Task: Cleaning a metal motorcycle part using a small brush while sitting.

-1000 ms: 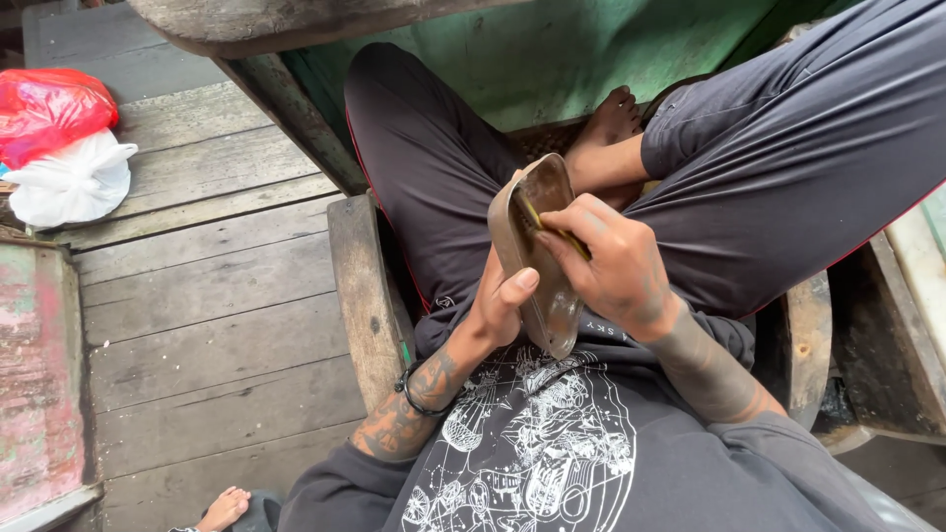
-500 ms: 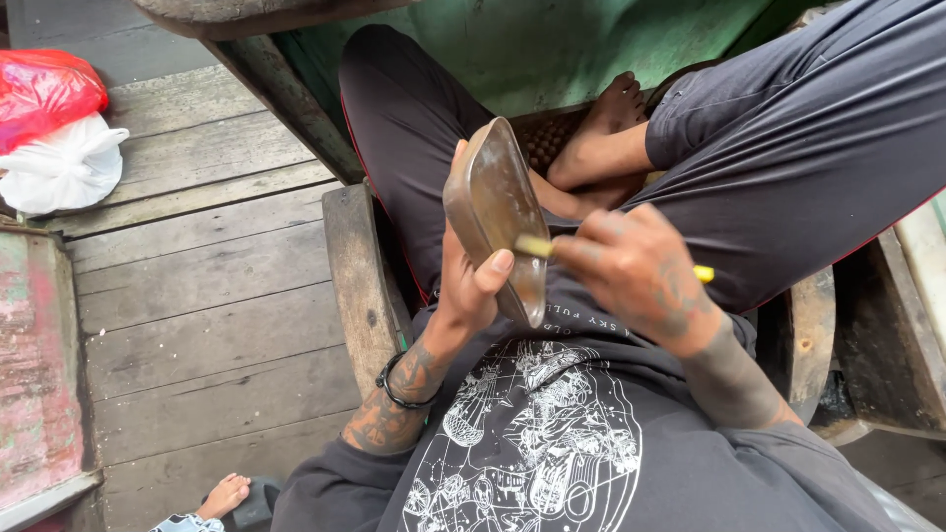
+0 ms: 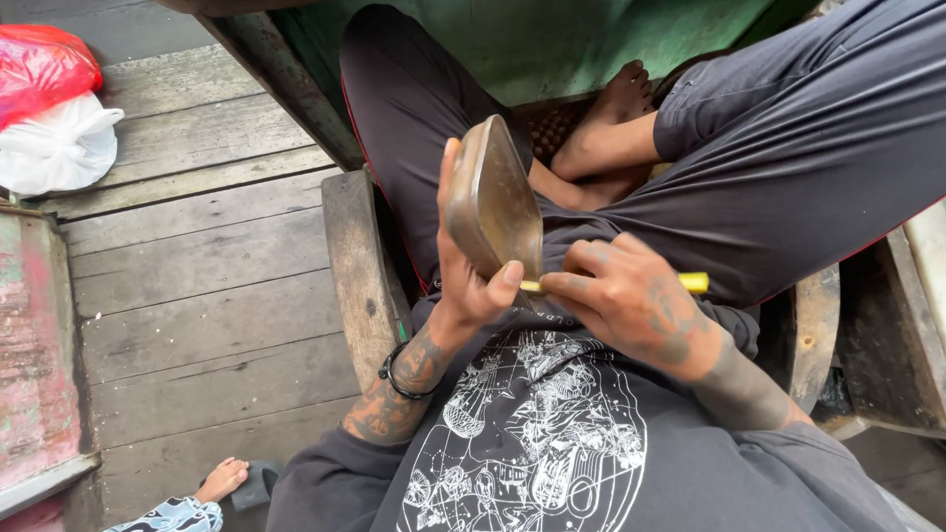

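My left hand (image 3: 471,281) grips a flat brown leaf-shaped slab (image 3: 493,202), held upright over my lap with its narrow end up. My right hand (image 3: 621,296) holds a thin yellow stick-like tool (image 3: 695,283), its tip against the slab's lower edge by my left thumb. I sit cross-legged in dark trousers, with a bare foot (image 3: 611,108) just beyond the slab. A black band circles my left wrist.
Grey wooden planks (image 3: 197,286) cover the floor at left. A red bag (image 3: 44,64) and a white bag (image 3: 59,148) lie at the far left. A worn plank edge (image 3: 355,266) stands beside my thigh. Another person's bare foot (image 3: 222,480) shows at the bottom.
The slab has been turned upright and raised, and my right hand has dropped from its upper face to its lower edge with the yellow tool.
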